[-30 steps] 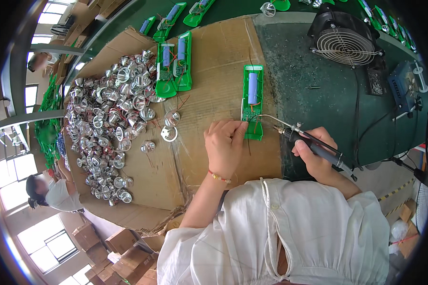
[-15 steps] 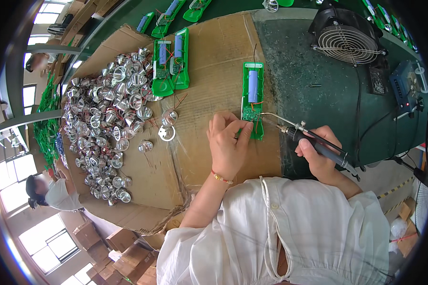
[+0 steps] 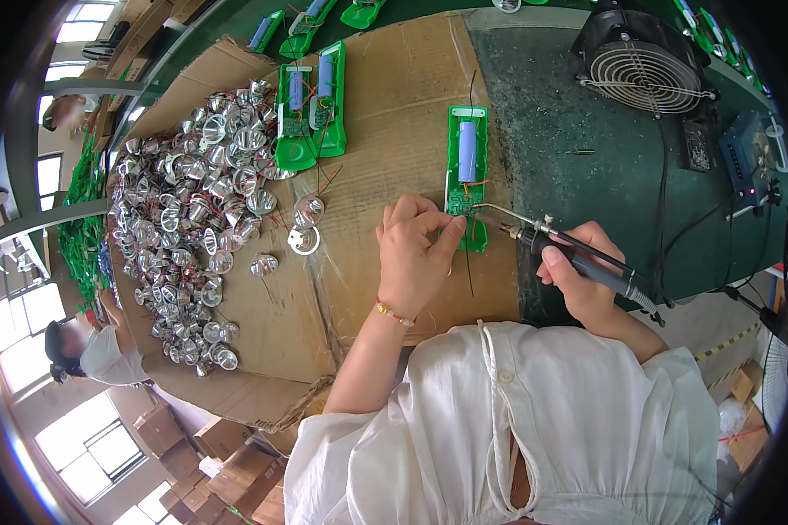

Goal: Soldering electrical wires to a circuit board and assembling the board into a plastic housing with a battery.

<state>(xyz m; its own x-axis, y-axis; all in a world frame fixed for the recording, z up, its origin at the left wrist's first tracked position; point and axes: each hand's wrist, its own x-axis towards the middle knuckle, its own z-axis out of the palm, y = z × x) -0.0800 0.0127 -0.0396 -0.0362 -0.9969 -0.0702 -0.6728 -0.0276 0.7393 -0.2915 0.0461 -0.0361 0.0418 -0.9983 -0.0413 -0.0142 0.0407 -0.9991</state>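
A long green plastic casing (image 3: 479,166) lies on the cardboard before me, holding a blue cylindrical battery (image 3: 467,150) and a small green circuit board (image 3: 458,201). My left hand (image 3: 417,254) is closed, thumb and forefinger pinched at the board's lower left edge; whatever they grip is too small to make out. A thin dark wire (image 3: 471,276) trails toward me beside those fingertips. My right hand (image 3: 583,276) is closed round a black soldering iron (image 3: 591,269) with a thin metal feed tube (image 3: 503,212). Its tip and the tube's end meet at the board, by my left fingertips.
Many silvery reflector cups (image 3: 193,201) with wires fill the left of the cardboard (image 3: 385,114). Two more green casings (image 3: 333,131) lie beyond them. A black fan (image 3: 643,74) and a blue box-shaped device (image 3: 744,157) stand at right. Another person (image 3: 105,350) is far left.
My left hand has shifted slightly left. The thin dark wire now shows below the fingertips. Iron and tube stay at the board, and the view has moved a little.
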